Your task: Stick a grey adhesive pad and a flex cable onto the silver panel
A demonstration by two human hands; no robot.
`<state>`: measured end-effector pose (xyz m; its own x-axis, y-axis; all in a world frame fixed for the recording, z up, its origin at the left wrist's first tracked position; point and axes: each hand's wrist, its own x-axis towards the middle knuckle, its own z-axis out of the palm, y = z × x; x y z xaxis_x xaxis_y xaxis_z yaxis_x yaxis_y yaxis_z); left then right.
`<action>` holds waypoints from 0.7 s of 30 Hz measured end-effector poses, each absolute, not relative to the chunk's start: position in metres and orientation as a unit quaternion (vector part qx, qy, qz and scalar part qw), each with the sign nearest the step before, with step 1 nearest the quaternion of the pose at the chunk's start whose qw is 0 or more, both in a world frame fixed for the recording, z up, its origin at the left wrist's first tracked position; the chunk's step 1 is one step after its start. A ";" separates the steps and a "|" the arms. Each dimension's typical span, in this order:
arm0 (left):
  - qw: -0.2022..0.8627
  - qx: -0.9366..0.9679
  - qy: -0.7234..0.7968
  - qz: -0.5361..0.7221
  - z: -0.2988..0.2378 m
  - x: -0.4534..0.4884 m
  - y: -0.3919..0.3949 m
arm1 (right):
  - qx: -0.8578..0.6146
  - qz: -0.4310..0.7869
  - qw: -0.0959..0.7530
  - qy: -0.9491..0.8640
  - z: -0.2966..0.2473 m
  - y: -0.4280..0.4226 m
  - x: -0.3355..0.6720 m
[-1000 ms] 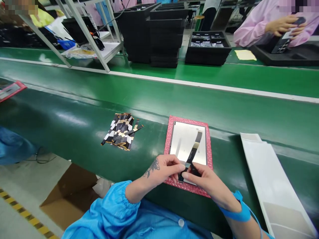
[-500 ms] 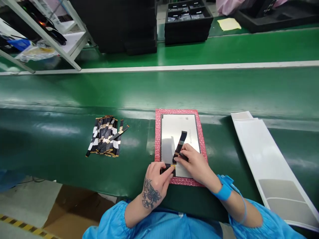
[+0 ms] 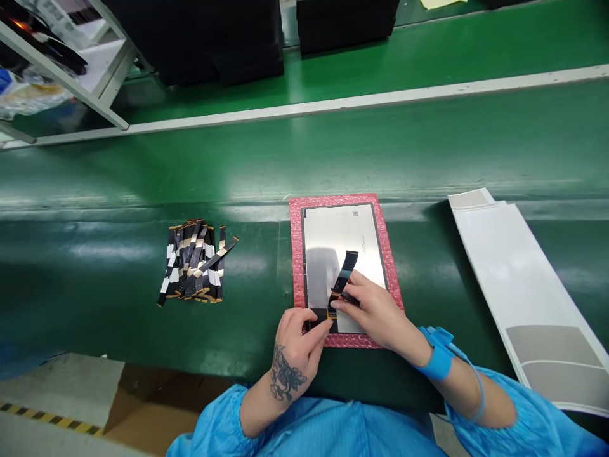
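A flat silver panel [image 3: 337, 238] lies on a pink bubble-wrap sheet [image 3: 295, 254] on the green belt. A black flex ribbon cable [image 3: 346, 270] rises from the panel's near edge. My right hand [image 3: 375, 311] pinches the ribbon's lower part. My left hand [image 3: 297, 339] presses its fingertips on the ribbon's end at the panel's near left corner. Both hands are closed around the ribbon.
A pile of several black, white and gold ribbon cables [image 3: 193, 260] lies to the left. White sheets [image 3: 514, 292] lie on the right. Black trays [image 3: 228, 38] and a metal frame [image 3: 71, 82] stand beyond the white line. A cardboard box [image 3: 157, 397] sits below the belt.
The view tipped downward. Both hands lowered the ribbon from above the panel to its near edge; the left hand shifted to press the ribbon's end at the corner.
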<state>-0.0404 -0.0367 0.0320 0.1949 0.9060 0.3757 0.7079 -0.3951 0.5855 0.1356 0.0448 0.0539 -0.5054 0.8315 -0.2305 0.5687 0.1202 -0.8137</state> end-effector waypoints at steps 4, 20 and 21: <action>0.145 0.759 0.532 0.345 0.033 -0.041 -0.037 | -0.476 0.448 0.145 -0.743 0.054 0.044 0.136; 0.143 0.758 0.536 0.342 0.034 -0.040 -0.036 | -0.471 0.457 0.155 -0.738 0.051 0.044 0.137; 0.143 0.758 0.537 0.342 0.034 -0.040 -0.036 | -0.472 0.458 0.155 -0.738 0.051 0.044 0.137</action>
<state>-0.0396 -0.0355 0.0338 0.1892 0.9114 0.3653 0.7159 -0.3827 0.5840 0.1366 0.0441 0.0514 -0.5066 0.8380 -0.2027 0.5537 0.1361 -0.8215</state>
